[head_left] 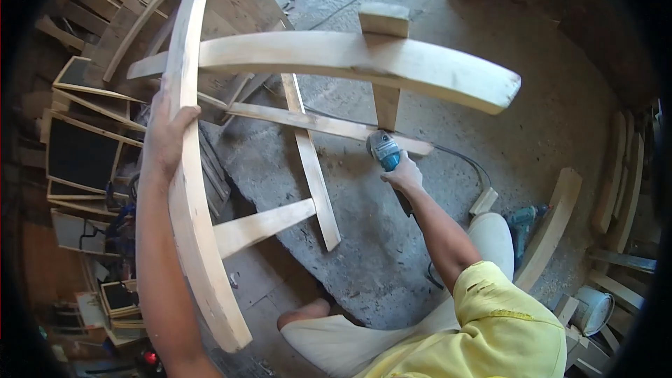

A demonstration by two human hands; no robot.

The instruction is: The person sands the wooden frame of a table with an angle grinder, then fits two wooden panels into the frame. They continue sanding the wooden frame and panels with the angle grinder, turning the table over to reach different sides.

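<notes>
A pale wooden frame of curved beams and straight crosspieces stands tilted before me. My left hand point(171, 133) grips its left curved beam point(199, 252), with the thumb over the near face. In my right hand point(404, 173) is a teal and grey angle grinder point(383, 151), its head close to the lower end of an upright crosspiece point(386, 106). Whether the disc touches the wood cannot be made out. Above the tool, the other curved beam point(294, 52) reaches to the right. A lower rail point(329, 124) passes just left of the grinder.
A teal cordless drill point(519, 227) is beside my right knee, near a loose curved beam point(553, 227). A dark cord point(465, 157) crosses the concrete floor point(364, 238). Stacked wooden pieces point(87, 147) line the left; a white bucket point(591, 310) stands at lower right.
</notes>
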